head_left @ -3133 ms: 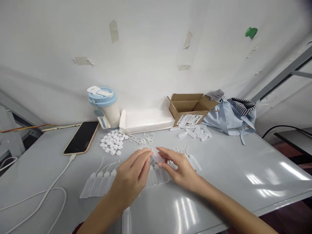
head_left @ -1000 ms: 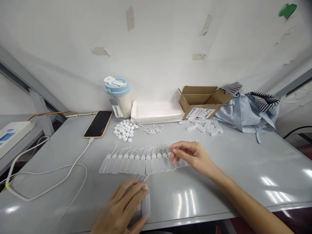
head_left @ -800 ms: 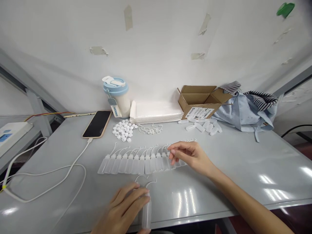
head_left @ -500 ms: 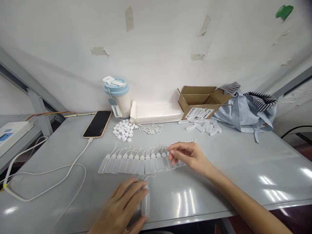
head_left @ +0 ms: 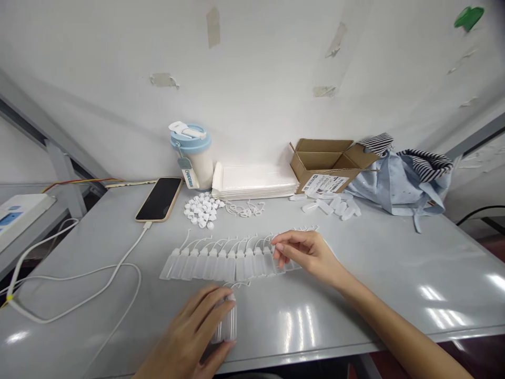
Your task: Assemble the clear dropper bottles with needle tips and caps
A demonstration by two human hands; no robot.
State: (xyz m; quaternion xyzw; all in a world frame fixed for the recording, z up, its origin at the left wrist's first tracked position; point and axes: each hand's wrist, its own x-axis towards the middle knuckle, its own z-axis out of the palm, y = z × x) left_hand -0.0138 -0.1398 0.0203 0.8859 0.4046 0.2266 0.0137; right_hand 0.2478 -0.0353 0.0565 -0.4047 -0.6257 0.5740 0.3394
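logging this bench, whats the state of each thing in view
near bottles: side by side
left hand: curled round near bottles
right hand: loosely curled
bottle row: lying flat
caps: heaped
white loops: tangled
tubes: scattered
box: flaps open
white packets: stacked
cup: upright, lidded
phone: screen dark, plugged in
bag: slumped
white device: cannot tell

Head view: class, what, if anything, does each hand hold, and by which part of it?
The left hand holds small clear bottles, fingers at the neck end, thumb at the base; the right hand holds nothing visible.
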